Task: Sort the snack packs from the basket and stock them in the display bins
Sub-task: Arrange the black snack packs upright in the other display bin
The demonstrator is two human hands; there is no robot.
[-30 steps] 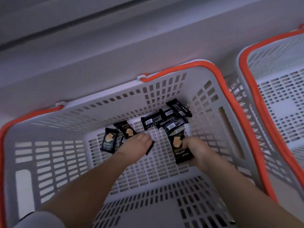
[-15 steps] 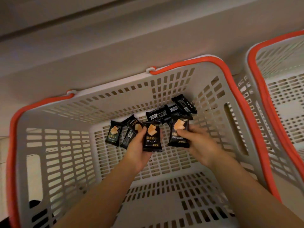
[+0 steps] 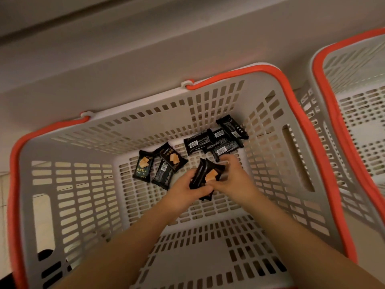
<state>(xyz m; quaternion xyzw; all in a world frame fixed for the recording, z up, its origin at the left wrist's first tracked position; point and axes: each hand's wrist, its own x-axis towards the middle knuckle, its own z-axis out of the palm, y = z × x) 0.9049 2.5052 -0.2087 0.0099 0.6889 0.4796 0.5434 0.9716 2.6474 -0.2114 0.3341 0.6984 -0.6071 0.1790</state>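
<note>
The scene was lit dimly and warmly, with a beige-orange cast over everything. No hard shadows or glare were seen; light source could not be told. Strong wide-angle distortion was noted: the basket (image 3: 260, 113) walls were bowed outward, and the second basket (image 3: 354, 113) was stretched at the right edge. Both hands were smeared by motion blur. Pack print was only partly readable.

Grey slotted basket (image 3: 68, 184) with an orange rim holds black snack packs. Three packs (image 3: 159, 166) lie on the basket floor left of centre, overlapping. Four packs (image 3: 216, 139) are piled in its far right corner, barcodes up. Two held packs (image 3: 205, 177) stand stacked above the floor's centre.
</note>
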